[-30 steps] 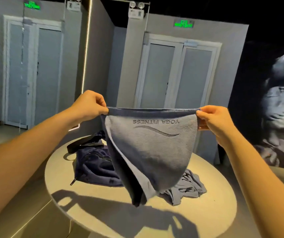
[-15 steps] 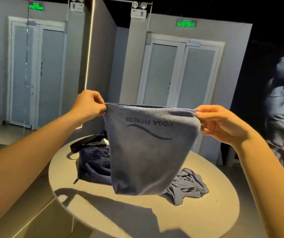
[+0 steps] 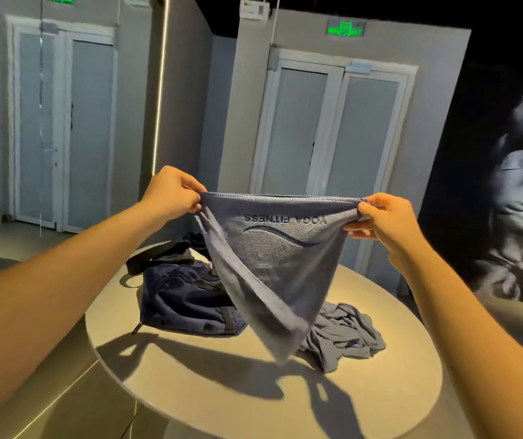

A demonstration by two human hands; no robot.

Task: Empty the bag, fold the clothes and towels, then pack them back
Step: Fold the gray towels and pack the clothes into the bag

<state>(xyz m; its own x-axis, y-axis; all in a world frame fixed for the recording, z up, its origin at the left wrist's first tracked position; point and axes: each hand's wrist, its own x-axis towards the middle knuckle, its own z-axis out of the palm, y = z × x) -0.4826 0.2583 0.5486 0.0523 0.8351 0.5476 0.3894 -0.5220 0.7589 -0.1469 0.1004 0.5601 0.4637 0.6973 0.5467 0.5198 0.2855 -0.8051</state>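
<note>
A grey-blue towel with mirrored "YOGA FITNESS" lettering hangs in the air above the table. My left hand pinches its top left corner and my right hand pinches its top right corner, with the top edge stretched straight between them. The cloth below hangs down to a point. Behind it a dark navy bag with a black strap lies slumped on the round table. A crumpled grey garment lies on the table to the right of the bag.
The table is round and pale, lit from above, with dark floor around it. Two pairs of white double doors stand in grey walls behind. A large dark picture covers the wall at the right.
The towel's lower part has swung from a rounded, bag-like hang into a narrow point. Both hands keep their pinch on the top corners at about the same height.
</note>
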